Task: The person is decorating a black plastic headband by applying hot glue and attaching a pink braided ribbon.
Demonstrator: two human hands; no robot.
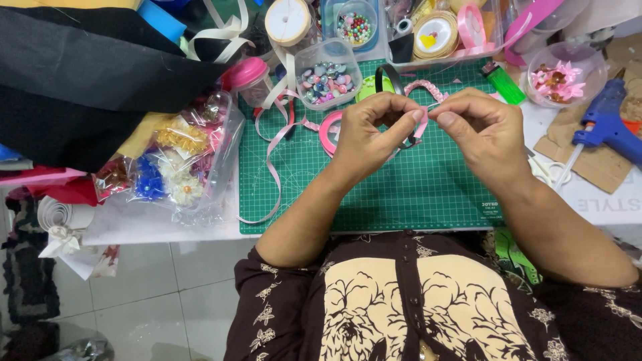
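Note:
Over the green cutting mat [374, 194], my left hand [368, 137] and my right hand [485, 134] meet fingertip to fingertip. Both pinch a narrow pink ribbon [422, 122] against a black headband [388, 79] that arches up behind my left hand. A braided pink ribbon strip [428, 87] covers part of the headband toward my right hand. A long loose pink ribbon [273, 167] trails off to the left across the mat, and a pink ribbon roll [326, 130] lies flat just left of my left hand.
A clear tub of beads [328, 77], a green lighter [505, 83], a bowl of pink flowers [558, 77], a blue glue gun [608, 124] on cardboard, scissors [548, 170], a bag of fabric flowers [177, 157] and black cloth [80, 80] crowd the table.

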